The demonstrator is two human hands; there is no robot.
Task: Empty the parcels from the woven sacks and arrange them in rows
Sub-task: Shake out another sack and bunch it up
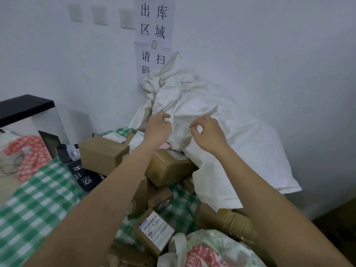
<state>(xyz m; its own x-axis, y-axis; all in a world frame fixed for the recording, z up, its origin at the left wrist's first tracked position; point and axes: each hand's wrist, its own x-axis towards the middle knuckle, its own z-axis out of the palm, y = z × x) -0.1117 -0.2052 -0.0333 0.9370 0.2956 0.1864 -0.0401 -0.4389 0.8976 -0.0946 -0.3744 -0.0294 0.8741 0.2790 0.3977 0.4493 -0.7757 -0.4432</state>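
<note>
A crumpled white woven sack [208, 105] lies heaped against the wall, its lower edge draped over the parcels. My left hand [158, 128] reaches to the sack's left folds, fingers loosely curled, with a gap between thumb and fingers. My right hand [209, 136] is at the sack's middle, thumb and forefinger bent toward each other with a small gap, no fold plainly caught between them. Brown cardboard parcels [169, 168] lie jumbled below the hands on a green checked cloth [38, 205]. A labelled box [154, 230] sits nearer to me.
A second sack with red print [204, 251] lies at the bottom edge. A black parcel [84, 176] and a brown box [102, 155] lie to the left. A white desk with a black top [25, 106] stands far left, with a red-patterned bundle [30, 153] beside it. A paper sign [154, 31] hangs on the wall.
</note>
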